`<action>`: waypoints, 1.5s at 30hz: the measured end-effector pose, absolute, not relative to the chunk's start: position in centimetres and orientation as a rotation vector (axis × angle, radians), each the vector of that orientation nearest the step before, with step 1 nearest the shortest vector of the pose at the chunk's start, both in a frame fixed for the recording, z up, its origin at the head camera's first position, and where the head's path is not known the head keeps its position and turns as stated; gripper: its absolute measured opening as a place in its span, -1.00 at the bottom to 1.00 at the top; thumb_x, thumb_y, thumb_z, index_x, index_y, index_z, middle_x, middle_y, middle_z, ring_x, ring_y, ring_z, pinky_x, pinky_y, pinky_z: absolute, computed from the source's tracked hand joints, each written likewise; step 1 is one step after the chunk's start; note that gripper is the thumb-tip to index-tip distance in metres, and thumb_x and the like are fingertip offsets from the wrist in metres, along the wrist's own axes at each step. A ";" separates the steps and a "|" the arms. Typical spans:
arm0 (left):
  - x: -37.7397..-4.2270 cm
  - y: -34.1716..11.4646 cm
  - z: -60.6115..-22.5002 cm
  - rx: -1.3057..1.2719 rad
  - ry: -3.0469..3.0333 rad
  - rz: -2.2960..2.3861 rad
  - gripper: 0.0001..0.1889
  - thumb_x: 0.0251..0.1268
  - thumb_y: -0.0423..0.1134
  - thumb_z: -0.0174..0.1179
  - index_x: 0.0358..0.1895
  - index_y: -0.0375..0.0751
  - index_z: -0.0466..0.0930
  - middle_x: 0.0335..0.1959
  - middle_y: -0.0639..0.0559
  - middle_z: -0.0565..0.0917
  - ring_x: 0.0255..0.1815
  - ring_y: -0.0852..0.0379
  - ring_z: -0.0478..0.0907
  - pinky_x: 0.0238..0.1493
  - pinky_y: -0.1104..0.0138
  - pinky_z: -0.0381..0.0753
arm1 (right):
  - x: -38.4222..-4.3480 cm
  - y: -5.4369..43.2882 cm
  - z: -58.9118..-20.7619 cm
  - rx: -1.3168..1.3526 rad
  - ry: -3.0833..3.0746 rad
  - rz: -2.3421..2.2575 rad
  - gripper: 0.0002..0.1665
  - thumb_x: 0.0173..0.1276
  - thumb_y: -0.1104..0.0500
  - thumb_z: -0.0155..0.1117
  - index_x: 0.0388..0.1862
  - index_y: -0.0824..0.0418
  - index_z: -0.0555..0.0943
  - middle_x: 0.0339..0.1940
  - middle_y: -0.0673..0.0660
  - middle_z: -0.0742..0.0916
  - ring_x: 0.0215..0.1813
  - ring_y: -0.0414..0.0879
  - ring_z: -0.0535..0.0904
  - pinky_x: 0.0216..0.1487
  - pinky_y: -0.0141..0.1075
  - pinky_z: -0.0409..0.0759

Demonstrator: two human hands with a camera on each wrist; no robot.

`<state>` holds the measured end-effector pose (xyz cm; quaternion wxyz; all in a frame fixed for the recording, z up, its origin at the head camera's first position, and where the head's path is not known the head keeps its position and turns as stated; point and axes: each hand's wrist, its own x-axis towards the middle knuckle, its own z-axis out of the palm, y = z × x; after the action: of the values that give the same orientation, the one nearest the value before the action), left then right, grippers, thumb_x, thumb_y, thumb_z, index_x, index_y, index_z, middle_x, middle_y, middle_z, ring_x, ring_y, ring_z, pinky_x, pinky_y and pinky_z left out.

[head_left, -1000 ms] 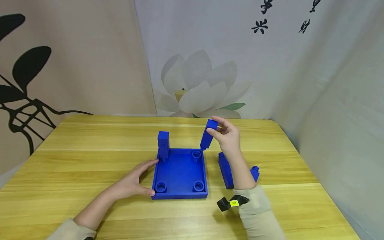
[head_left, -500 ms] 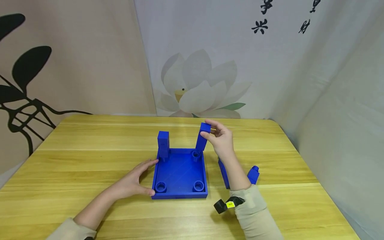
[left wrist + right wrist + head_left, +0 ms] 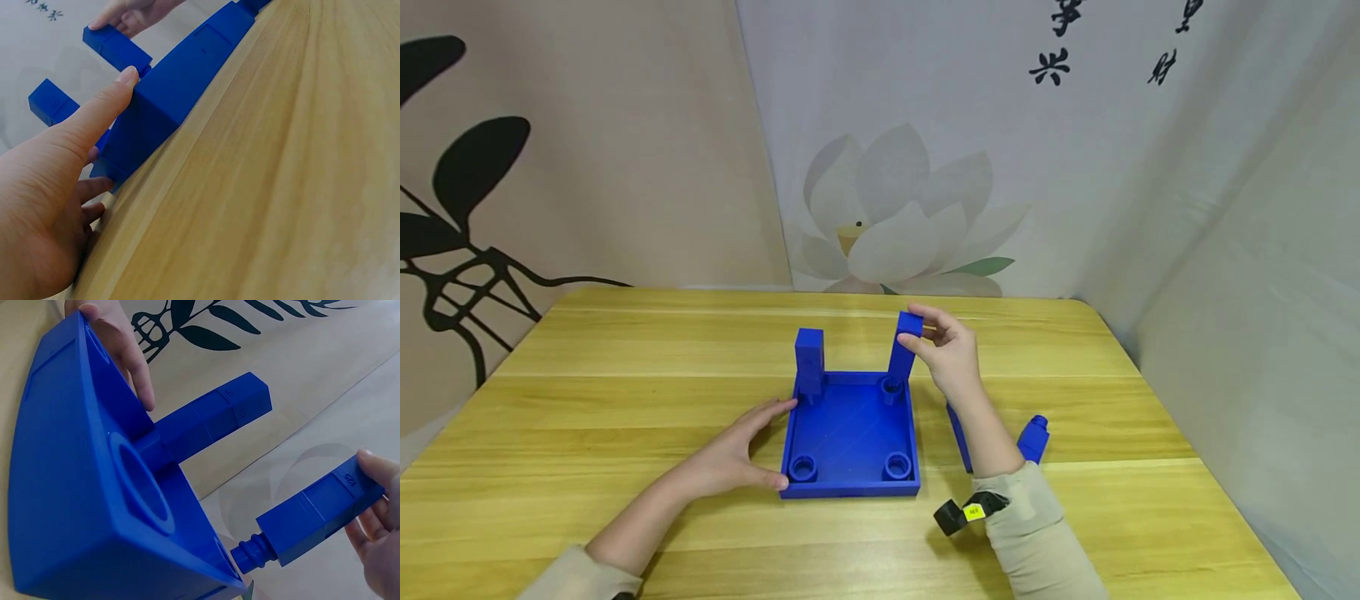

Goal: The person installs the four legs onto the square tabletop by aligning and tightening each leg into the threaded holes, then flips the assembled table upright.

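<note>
A blue square tray-like base (image 3: pixel 853 433) lies on the table with round sockets at its corners. At its back left corner a blue square leg (image 3: pixel 809 362) stands upright. My right hand (image 3: pixel 953 354) pinches a second leg (image 3: pixel 901 360) near its top, between thumb and fingers. This leg tilts slightly right over the back right socket (image 3: pixel 890 393). In the right wrist view its ridged peg (image 3: pixel 253 552) overlaps the base's rim. My left hand (image 3: pixel 730 462) touches the base's left side, its straight thumb (image 3: pixel 103 112) at the front corner and its fingers farther back.
Two more blue legs lie right of the base: one leg (image 3: pixel 958 437) partly behind my right forearm, another leg (image 3: pixel 1035 435) just beyond it. A black wrist camera (image 3: pixel 951 517) sits on the right sleeve. A cloth backdrop (image 3: pixel 685 167) hangs behind the wooden table (image 3: pixel 662 350).
My right hand has moved left and slightly down, bringing its leg from beyond the back right corner to over the socket, now more upright. The left hand and base stay in place.
</note>
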<state>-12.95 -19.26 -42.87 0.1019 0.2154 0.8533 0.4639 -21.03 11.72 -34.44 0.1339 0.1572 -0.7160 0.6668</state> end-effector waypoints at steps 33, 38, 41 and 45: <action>-12.9 -19.2 -42.9 0.620 2.518 1.363 0.10 -0.18 0.12 0.51 0.49 -0.04 0.11 0.46 -0.30 0.07 0.43 -0.36 -0.05 0.27 -0.29 0.04 | -21.4 11.6 -35.6 0.493 -2.087 1.931 -0.55 0.15 0.35 0.44 0.04 0.43 0.60 -0.04 0.24 0.69 -0.08 0.12 0.60 -0.11 -0.20 0.60; -13.0 -19.3 -42.9 0.621 2.522 1.356 0.10 -0.18 0.13 0.51 0.49 -0.05 0.11 0.46 -0.33 0.06 0.43 -0.37 -0.06 0.26 -0.30 0.04 | -21.4 11.4 -35.6 0.495 -2.099 1.923 -0.56 0.15 0.35 0.43 0.04 0.42 0.61 -0.03 0.23 0.69 -0.06 0.12 0.60 -0.08 -0.09 0.59; -13.0 -19.4 -42.8 0.621 2.517 1.360 0.10 -0.18 0.12 0.51 0.49 -0.06 0.11 0.46 -0.33 0.06 0.43 -0.37 -0.06 0.27 -0.29 0.03 | -21.4 11.3 -35.5 0.495 -2.092 1.926 -0.56 0.15 0.36 0.43 0.03 0.42 0.61 -0.03 0.24 0.69 -0.08 0.10 0.60 -0.09 -0.12 0.60; -13.0 -19.5 -42.8 0.622 2.511 1.365 0.10 -0.17 0.12 0.51 0.49 -0.07 0.11 0.46 -0.32 0.06 0.44 -0.36 -0.06 0.27 -0.29 0.03 | -21.4 11.1 -35.5 0.485 -2.080 1.939 -0.55 0.13 0.37 0.44 0.02 0.46 0.60 -0.04 0.25 0.69 -0.09 0.11 0.60 -0.13 -0.24 0.60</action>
<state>-12.96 -19.47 -42.76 0.1080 0.2114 0.8535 0.4639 -21.39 11.09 -35.50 0.1280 0.1667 -0.7151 0.6667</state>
